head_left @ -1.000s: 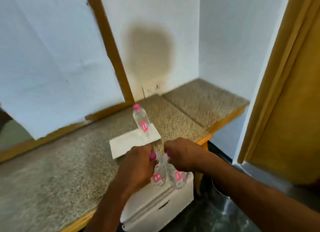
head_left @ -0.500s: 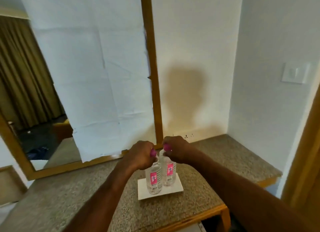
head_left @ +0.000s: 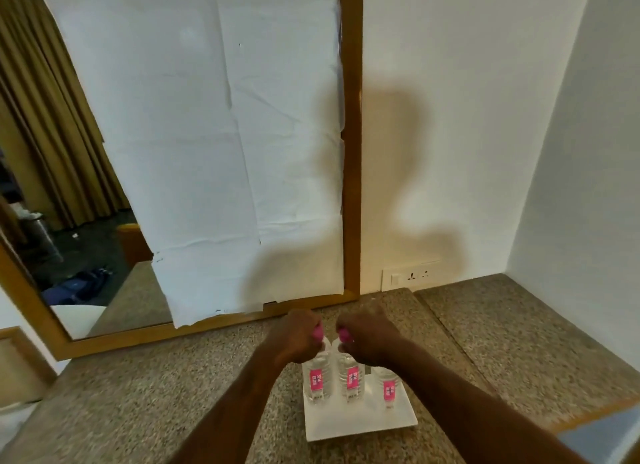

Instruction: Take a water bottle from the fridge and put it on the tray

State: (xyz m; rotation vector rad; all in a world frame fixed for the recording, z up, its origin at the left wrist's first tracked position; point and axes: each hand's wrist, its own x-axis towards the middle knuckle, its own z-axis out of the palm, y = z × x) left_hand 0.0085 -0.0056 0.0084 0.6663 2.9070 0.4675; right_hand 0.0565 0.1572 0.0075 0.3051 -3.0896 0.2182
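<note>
From your head camera, your left hand is curled into a fist around the pink cap of the left water bottle, and your right hand is curled the same way around the pink cap of the middle water bottle. Both bottles are clear with pink labels, both upright, just beside each other, and their bases sit at the far left part of the white tray; whether they bear fully on it or hang a touch above, you cannot tell from here. A third water bottle of the same kind stands upright on the tray to their right, partly hidden behind your right wrist, with no hand on it.

The tray lies flat on the speckled granite counter, near its front edge. Behind it a wood-framed mirror leans along the wall, most of its glass covered by white paper; the uncovered strip at the left reflects tan curtains. A wall socket sits low on the white wall just right of the frame. Your shadow falls across the paper and the wall above your hands.
</note>
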